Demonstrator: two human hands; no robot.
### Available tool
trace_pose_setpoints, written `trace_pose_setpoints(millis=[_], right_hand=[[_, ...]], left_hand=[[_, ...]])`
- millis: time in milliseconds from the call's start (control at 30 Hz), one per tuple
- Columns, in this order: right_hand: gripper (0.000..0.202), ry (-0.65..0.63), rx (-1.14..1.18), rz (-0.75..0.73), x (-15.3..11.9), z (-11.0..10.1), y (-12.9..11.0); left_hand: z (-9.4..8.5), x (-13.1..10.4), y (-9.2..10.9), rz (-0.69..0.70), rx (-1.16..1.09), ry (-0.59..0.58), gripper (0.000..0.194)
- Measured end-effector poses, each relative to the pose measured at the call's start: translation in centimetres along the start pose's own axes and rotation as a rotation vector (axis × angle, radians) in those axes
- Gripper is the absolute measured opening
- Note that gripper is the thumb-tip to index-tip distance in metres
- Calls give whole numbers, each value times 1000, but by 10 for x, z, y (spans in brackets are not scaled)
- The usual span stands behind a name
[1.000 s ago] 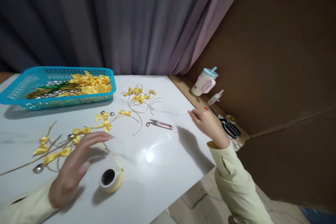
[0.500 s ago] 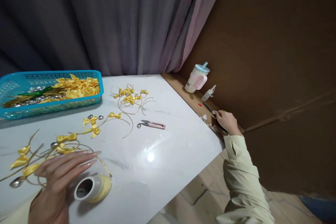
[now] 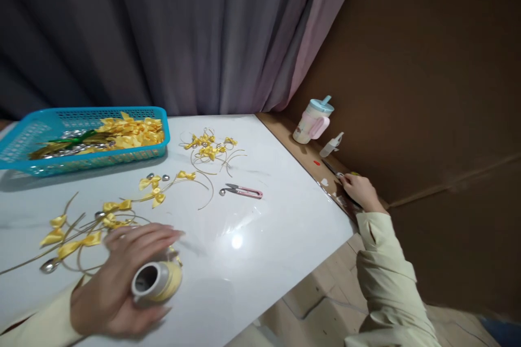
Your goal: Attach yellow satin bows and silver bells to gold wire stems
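Observation:
At the lower left, my left hand [image 3: 126, 271] curves around a yellow and grey roll [image 3: 157, 282], its thumb and fingers apart on either side; contact is unclear. Beside it lie yellow bows [image 3: 79, 244] on thin gold wires, with silver heart-shaped pieces [image 3: 49, 265]. My right hand [image 3: 360, 191] is at the brown ledge right of the table, fingers closed on the end of a dark, thin tool [image 3: 331, 168] whose full shape is hidden. Pink-handled snips [image 3: 244, 191] lie on the white table.
A blue basket [image 3: 101, 157] of yellow bows and silver pieces stands at the back left. More bows on wires [image 3: 207, 149] lie mid-table. A cup [image 3: 311, 122] and a small bottle [image 3: 331, 146] stand on the ledge [image 3: 285, 143], by the brown wall.
My left hand has moved right from the wires to around the roll, its thumb now spread below it. The view has shifted slightly; my right hand stays at the ledge.

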State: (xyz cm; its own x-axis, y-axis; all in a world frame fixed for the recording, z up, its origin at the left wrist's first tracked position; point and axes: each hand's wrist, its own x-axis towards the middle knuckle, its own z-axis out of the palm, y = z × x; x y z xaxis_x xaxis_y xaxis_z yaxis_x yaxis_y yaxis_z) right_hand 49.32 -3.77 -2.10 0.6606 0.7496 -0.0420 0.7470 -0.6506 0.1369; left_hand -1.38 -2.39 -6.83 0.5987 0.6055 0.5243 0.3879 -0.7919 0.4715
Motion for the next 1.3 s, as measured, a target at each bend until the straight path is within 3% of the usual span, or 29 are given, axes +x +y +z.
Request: trace_pose_setpoints(millis=[200, 300, 333, 367, 433, 500, 600, 733, 867, 1033, 1133, 1200, 1300], right_hand=[[44, 110, 64, 7, -39, -36, -21], [38, 167, 185, -117, -69, -54, -48], [34, 183, 243, -215, -80, -58, -62], [33, 199, 363, -409, -93, -62, -77], [37, 86, 543, -767, -120, -65, -112], [36, -46, 586, -1025, -145, -64, -148], [35, -88, 469, -1301, -172, -56, -193], [25, -26, 341, -1559, -185, -46, -222], [10, -13, 334, -1668, -183, -39, -231], [16, 67, 466, -1760, -178, -37, -231], [24, 61, 650, -1709, -172, -47, -227], [30, -44, 732, -1586, -163, -55, -225], [34, -411, 557, -1403, -144, -60, -227]], left_hand=[[-1, 15, 3, -66, -140, -94, 39], [-2, 18, -2, -184, -294, -143, 37], [-2, 18, -4, -226, -352, -156, 37], [-2, 18, -6, -260, -400, -168, 38], [-1, 18, -8, -295, -451, -185, 38], [0, 17, -9, -297, -457, -192, 39], [0, 17, -10, -298, -433, -202, 40], [-1, 17, -10, -368, -397, -236, 41], [-2, 18, -11, -403, -445, -244, 45], [-3, 23, -10, -410, -490, -261, 39], [-7, 26, -10, -402, -482, -277, 33], [-9, 27, -11, -379, -488, -288, 31], [-11, 29, -14, -349, -537, -292, 29]])
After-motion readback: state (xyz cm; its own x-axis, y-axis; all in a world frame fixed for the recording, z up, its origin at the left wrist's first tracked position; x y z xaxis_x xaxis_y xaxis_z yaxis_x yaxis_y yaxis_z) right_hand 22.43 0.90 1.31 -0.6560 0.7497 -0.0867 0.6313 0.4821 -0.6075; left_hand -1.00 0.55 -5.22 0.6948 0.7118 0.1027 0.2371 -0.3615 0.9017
